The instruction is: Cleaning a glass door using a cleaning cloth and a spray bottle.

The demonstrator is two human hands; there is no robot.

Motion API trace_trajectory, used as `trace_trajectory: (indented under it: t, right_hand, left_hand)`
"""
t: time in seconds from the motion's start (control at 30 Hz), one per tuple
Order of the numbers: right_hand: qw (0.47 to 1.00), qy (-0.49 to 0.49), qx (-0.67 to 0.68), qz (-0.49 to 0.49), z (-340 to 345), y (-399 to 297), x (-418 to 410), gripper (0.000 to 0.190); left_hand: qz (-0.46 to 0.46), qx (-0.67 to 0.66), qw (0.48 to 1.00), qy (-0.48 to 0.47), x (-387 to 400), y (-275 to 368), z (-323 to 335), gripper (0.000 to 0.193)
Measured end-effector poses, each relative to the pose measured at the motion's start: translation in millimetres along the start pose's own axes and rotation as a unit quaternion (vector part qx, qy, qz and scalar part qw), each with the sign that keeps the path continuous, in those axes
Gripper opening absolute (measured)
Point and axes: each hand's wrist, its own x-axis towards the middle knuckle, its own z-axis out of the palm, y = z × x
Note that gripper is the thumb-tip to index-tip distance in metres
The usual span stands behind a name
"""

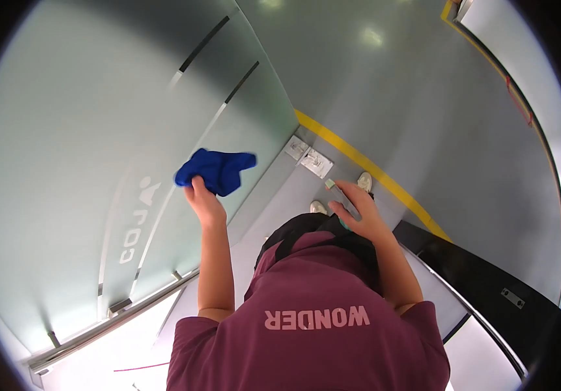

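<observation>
My left hand (205, 207) grips a bunched blue cloth (218, 171), whose loose end sticks out to the right. Behind the cloth rises a frosted glass panel (55, 161) with clear stripes and white lettering; whether the cloth touches it, I cannot tell. In front of my waist, my right hand (367, 211) curls around a clear, bottle-like object (344, 199). Its far end is pale green, and a bit of teal shows below my fingers. The palm hides part of it.
A metal rail (114, 320) runs along the glass at lower left. Metal plates (318, 162) lie at the panel's foot. Yellow tape (358, 151) crosses the grey floor (397, 88) beyond my shoes (365, 182). To the right stands a black panel (475, 269) with a metal fitting.
</observation>
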Motion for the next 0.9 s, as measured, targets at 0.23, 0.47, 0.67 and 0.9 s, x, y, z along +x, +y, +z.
trace_trajectory:
  t: [0.23, 0.47, 0.67, 0.9]
  right_hand:
    - [0.995, -0.042, 0.082, -0.027, 37.8, 0.7, 31.3, 0.034]
    - [0.992, -0.032, 0.104, -0.057, 61.7, 15.2, 60.7, 0.033]
    - [0.991, 0.035, 0.128, -0.025, 81.3, 18.4, 79.1, 0.029]
    - [0.991, 0.004, 0.133, -0.024, 106.5, 43.5, 63.6, 0.030]
  left_hand:
    - [0.522, 0.783, 0.317, -0.121, 46.0, -41.1, -15.1, 0.050]
    - [0.597, 0.721, 0.329, -0.123, 101.6, -11.2, 131.5, 0.056]
    - [0.610, 0.719, 0.278, -0.183, 118.4, -17.4, 161.2, 0.061]
    - [0.412, 0.695, 0.214, -0.548, 90.9, -78.2, -26.7, 0.052]
